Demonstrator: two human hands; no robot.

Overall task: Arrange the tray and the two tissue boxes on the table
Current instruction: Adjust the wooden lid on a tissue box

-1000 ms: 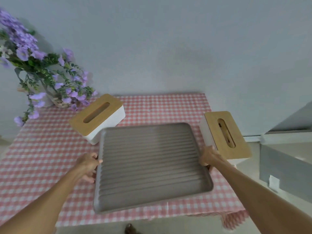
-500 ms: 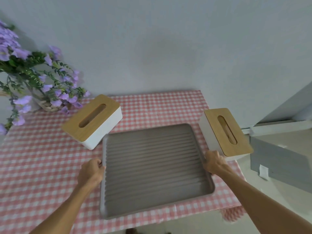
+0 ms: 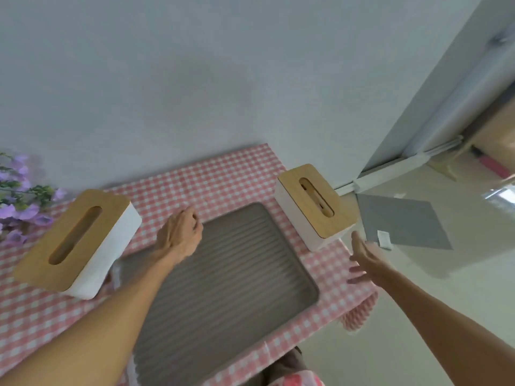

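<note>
A grey ribbed tray [image 3: 228, 277] lies flat in the middle of the pink checked table [image 3: 217, 179]. One white tissue box with a wooden lid [image 3: 75, 238] stands at the tray's left. A second such box [image 3: 316, 204] stands at the table's right edge. My left hand [image 3: 179, 234] hovers over the tray's far left corner, fingers loosely curled, holding nothing. My right hand [image 3: 367, 259] is off the tray, open with fingers spread, just below and to the right of the right box, over the table's right edge.
Purple flowers [image 3: 19, 196] stand at the far left of the table. The wall runs close behind the table. To the right the floor holds a grey mat [image 3: 401, 221], and a door frame [image 3: 434, 112] rises beyond. The tablecloth hangs over the front right corner.
Both hands have let go of the tray's sides. My left hand moved up over the tray's far corner, my right hand moved right toward the right box. The view swung right.
</note>
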